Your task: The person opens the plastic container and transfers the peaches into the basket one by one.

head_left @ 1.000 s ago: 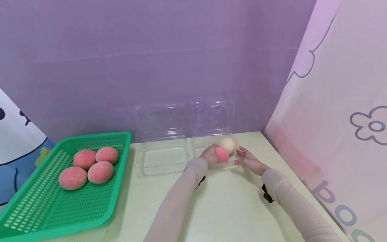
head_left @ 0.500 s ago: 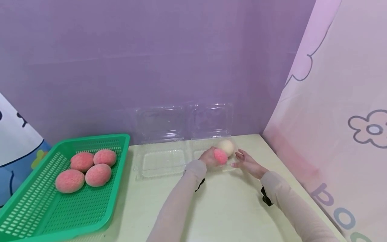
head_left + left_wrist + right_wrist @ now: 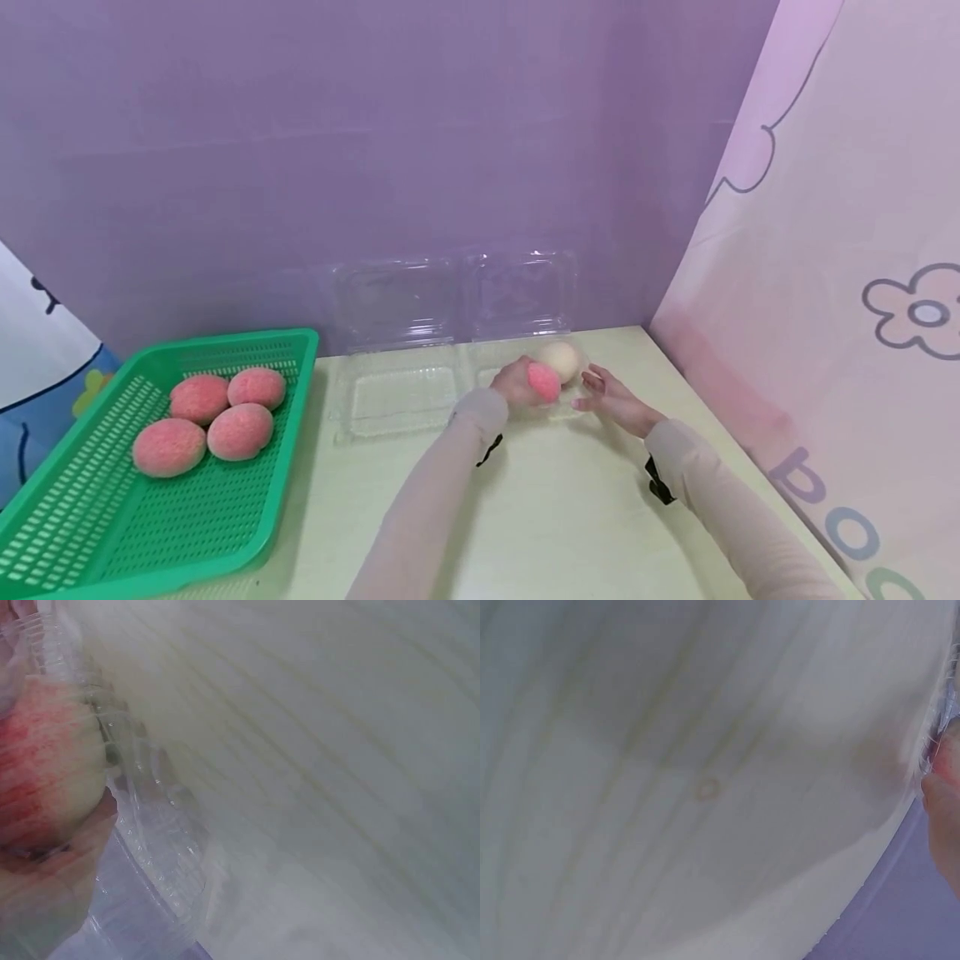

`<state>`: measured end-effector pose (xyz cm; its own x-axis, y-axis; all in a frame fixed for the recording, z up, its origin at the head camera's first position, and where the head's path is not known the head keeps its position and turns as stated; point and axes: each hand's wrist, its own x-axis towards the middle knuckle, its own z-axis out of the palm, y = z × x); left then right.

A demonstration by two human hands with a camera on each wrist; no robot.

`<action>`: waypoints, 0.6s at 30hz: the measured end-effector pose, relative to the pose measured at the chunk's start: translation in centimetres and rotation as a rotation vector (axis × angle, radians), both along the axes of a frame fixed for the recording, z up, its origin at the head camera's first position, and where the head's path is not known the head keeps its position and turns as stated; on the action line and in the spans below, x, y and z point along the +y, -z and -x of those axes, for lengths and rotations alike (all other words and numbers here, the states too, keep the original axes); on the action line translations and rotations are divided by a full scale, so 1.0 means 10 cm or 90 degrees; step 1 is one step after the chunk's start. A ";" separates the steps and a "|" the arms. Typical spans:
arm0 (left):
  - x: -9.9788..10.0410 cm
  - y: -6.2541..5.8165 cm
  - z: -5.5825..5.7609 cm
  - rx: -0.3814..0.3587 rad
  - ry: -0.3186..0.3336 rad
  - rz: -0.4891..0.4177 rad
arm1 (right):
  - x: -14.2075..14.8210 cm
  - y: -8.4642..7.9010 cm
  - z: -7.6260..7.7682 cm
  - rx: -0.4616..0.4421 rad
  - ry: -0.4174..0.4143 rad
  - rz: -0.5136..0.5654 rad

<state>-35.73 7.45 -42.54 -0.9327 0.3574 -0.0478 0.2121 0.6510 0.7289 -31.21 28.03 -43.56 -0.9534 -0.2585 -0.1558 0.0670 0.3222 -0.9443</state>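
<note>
My left hand (image 3: 513, 383) grips a pink peach (image 3: 544, 382) over the front of the right-hand clear plastic clamshell box (image 3: 487, 357). A pale cream round fruit (image 3: 559, 362), perhaps another peach, sits just behind it in that box. In the left wrist view the gripped peach (image 3: 56, 765) fades from red to cream, with fingers (image 3: 49, 900) curled against it and ridged clear plastic beside it. My right hand (image 3: 618, 402) is at the box's right side, fingers extended and slightly bent, holding nothing visible. Only part of a hand (image 3: 945, 825) shows at the right wrist view's edge.
On the left stands a green perforated basket (image 3: 187, 525) with several pink peaches (image 3: 240, 432). A second clear clamshell (image 3: 408, 404) lies beside the first. Both lids (image 3: 393, 302) stand raised against the purple backdrop (image 3: 337, 167). A printed pale curtain (image 3: 810, 333) borders the table's right.
The head view shifts slightly. My left hand keeps its grip on the pink peach beside the cream fruit, and my right hand stays almost in place.
</note>
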 end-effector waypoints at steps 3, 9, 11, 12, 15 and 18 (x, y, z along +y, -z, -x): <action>-0.02 -0.02 0.00 0.007 -0.001 0.019 | -0.01 -0.01 0.00 -0.007 0.000 0.000; -0.06 -0.05 0.00 0.030 -0.004 0.057 | -0.04 -0.02 -0.01 -0.010 0.004 -0.003; -0.08 -0.07 -0.01 0.034 -0.005 0.062 | -0.04 -0.02 -0.01 -0.012 0.007 -0.002; -0.09 -0.08 -0.01 0.034 -0.006 0.062 | -0.04 -0.02 -0.01 -0.012 0.004 -0.004; -0.12 -0.11 -0.03 0.029 -0.004 0.053 | -0.03 -0.02 0.00 -0.016 0.006 -0.008; -0.15 -0.14 -0.05 0.026 0.001 0.032 | -0.01 -0.03 0.00 -0.011 0.003 -0.015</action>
<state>-35.24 6.00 -41.17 -0.9337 0.3571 -0.0275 0.2421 0.6857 0.6865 -31.23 27.90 -43.28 -0.9518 -0.2499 -0.1777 0.0844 0.3435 -0.9354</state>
